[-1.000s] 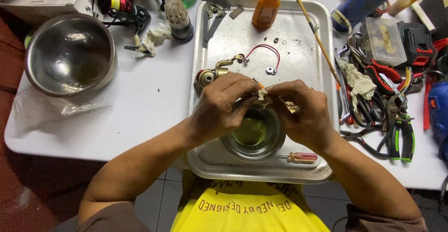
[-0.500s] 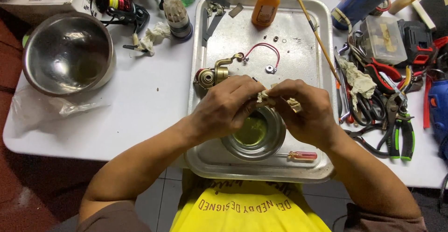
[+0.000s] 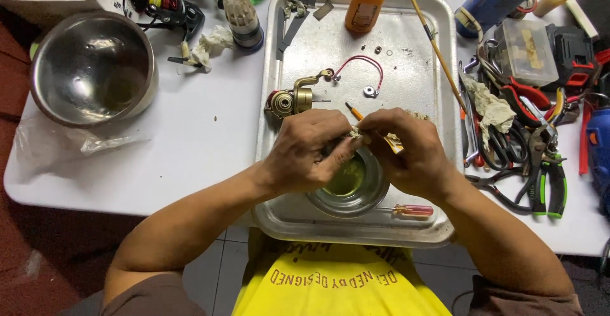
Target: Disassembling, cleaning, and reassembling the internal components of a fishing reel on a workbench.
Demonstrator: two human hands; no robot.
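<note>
Both hands meet over a small steel bowl (image 3: 348,186) that sits on the near part of a metal tray (image 3: 406,87). The left hand (image 3: 308,151) is curled, its fingertips pinching a small pale part (image 3: 356,135) at the point where the two hands touch; the right hand (image 3: 406,154) is also closed around that same part from the other side, with a bit of yellowish material showing just under its fingers. What exactly the part is cannot be made out, since the fingers hide most of it. The bowl directly beneath the hands holds a greenish liquid. Just nearer the person than the right hand, a small screwdriver with a red and yellow handle (image 3: 410,210) lies on the tray beside the bowl. Just beyond the left hand rests a gold-coloured reel body (image 3: 291,100), and beyond the right hand a thin red wire loop (image 3: 362,68) with a small washer (image 3: 368,91) beside it. Farther out on the tray stands an orange bottle (image 3: 365,5), and a thin brush (image 3: 432,40) lies along the tray's right side. Well off to the left of the left hand, on the white table (image 3: 190,151), sits a large steel mixing bowl (image 3: 92,68) above a crumpled clear plastic bag (image 3: 70,144). Well to the right of the right hand lie pliers with green grips (image 3: 546,182), a clear plastic box (image 3: 527,52) and a crumpled rag (image 3: 492,109).
</note>
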